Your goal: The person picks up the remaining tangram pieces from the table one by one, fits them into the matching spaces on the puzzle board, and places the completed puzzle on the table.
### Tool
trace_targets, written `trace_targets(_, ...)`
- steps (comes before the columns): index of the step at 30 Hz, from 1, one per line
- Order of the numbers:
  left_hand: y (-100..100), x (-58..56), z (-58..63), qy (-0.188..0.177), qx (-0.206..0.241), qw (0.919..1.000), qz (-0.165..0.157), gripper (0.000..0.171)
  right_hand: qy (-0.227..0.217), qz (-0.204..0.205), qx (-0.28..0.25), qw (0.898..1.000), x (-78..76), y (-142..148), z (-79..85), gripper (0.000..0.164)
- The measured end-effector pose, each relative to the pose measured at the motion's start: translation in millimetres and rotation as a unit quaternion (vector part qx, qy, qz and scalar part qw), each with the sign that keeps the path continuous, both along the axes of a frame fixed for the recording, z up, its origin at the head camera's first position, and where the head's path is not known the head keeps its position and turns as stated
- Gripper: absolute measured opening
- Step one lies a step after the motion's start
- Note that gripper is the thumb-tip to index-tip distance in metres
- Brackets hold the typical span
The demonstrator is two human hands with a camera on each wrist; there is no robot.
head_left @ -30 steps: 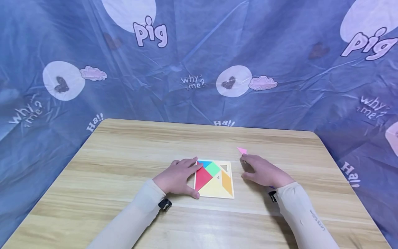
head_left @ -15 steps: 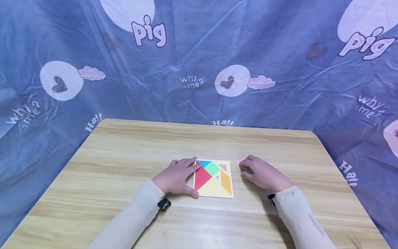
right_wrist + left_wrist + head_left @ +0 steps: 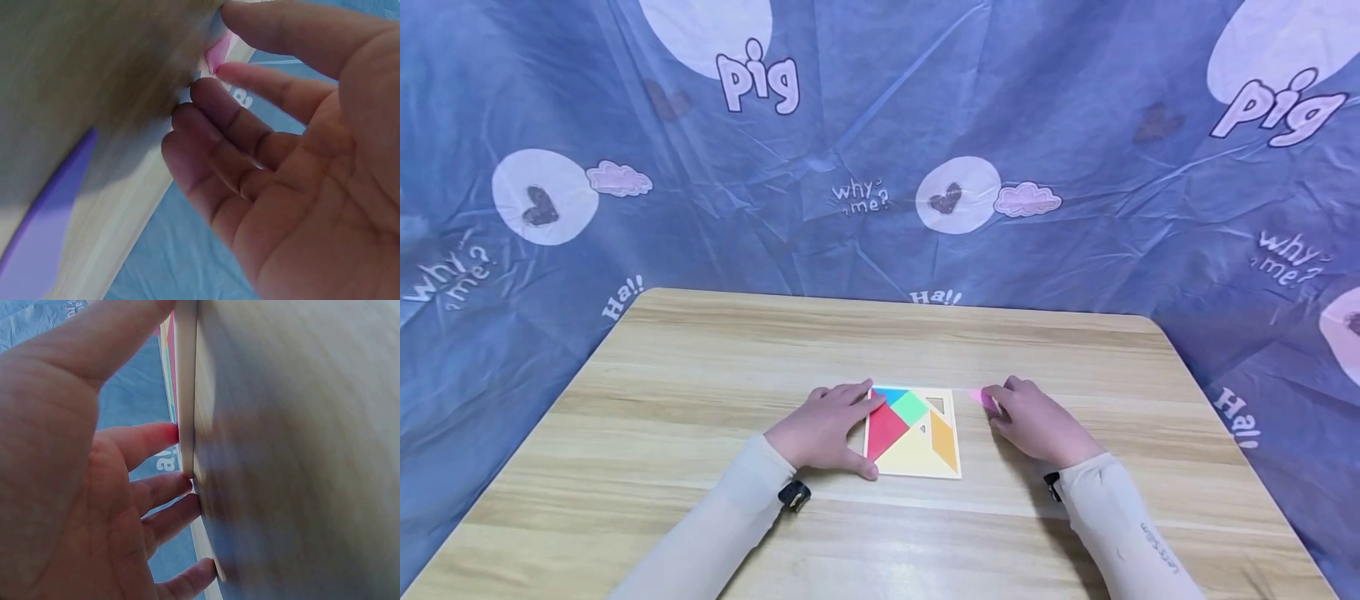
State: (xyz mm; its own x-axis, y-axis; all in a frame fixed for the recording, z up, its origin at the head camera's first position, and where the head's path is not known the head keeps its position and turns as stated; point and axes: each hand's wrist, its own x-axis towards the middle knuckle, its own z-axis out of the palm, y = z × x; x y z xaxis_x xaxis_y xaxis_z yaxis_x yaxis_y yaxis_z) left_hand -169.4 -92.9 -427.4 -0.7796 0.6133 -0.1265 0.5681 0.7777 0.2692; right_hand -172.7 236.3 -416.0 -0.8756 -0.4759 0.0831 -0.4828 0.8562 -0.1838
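In the head view, a tangram tray [image 3: 898, 472] lies on the table with red, blue, green, orange and pale yellow pieces in it. My left hand [image 3: 823, 425] spreads along its left side; the index finger rests on the red piece [image 3: 886, 429], and the thumb touches the lower left corner. In the left wrist view, the fingertips meet the tray's edge [image 3: 185, 394]. To the tray's right, my right hand [image 3: 1037, 421] touches a pink triangle [image 3: 982, 397], partly covered. The right wrist view has the index fingertip against the pink triangle [image 3: 219, 53], the thumb apart from it.
A purple tangram piece [image 3: 47, 231] lies on the table under my right hand, hidden in the head view. Toward the tray's upper right is a triangular opening [image 3: 936, 405]. A blue printed curtain [image 3: 820, 233] hangs behind the wooden table [image 3: 722, 350].
The pink triangle has moved nearer to me with my right hand, from beyond the tray's far edge to beside its upper right corner. My left hand keeps its place on the tray.
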Motion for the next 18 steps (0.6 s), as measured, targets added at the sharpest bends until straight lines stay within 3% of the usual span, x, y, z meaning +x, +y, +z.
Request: trace_targets(18,0.6,1.3,1.1,0.003,0.007,1.0000,-0.001,0.105,0.013,-0.001,-0.003,1.000,1.7,-5.4,-1.1,0.016)
